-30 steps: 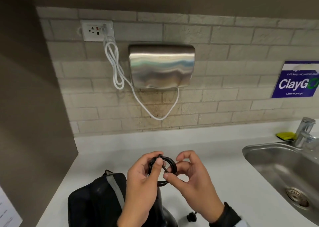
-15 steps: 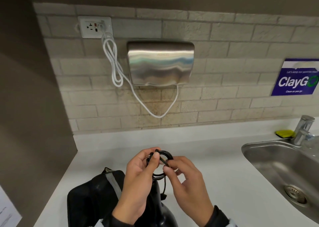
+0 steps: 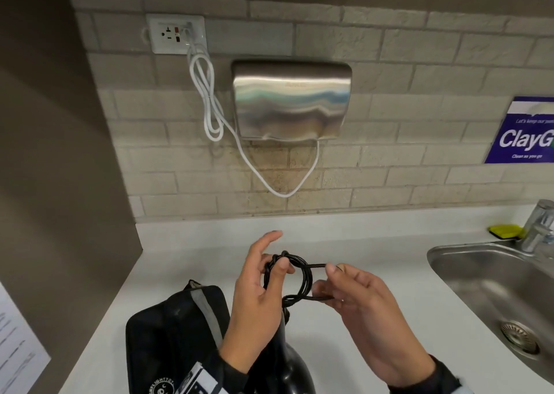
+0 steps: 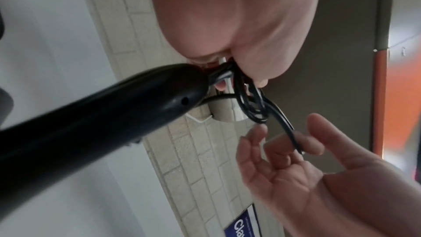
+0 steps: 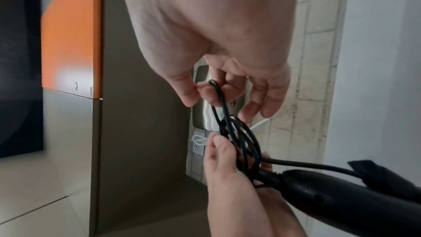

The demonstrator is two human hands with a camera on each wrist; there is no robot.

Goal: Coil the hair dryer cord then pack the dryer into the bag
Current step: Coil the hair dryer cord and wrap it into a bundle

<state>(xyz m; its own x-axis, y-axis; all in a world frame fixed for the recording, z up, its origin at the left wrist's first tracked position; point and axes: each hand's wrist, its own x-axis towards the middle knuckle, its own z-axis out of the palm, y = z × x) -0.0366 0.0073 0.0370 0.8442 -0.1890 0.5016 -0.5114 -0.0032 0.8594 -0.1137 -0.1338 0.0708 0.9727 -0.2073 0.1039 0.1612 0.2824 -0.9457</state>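
Observation:
The black cord is wound into a small coil held above the white counter. My left hand pinches the coil at its left side with thumb and curled fingers, the index finger raised. My right hand pinches a loop of cord pulled out to the right through the coil. The black hair dryer hangs below the coil, handle end up, partly hidden by my left wrist. The black bag with a grey stripe lies on the counter at lower left.
A steel sink with a tap and a yellow sponge is at the right. On the tiled wall hang a steel hand dryer and its white cable plugged into a socket. A brown wall bounds the left.
My right hand has moved right, drawing a loop of cord out through the coil. The left hand keeps hold of the coil, its index finger now lifted. The view has tilted down slightly.

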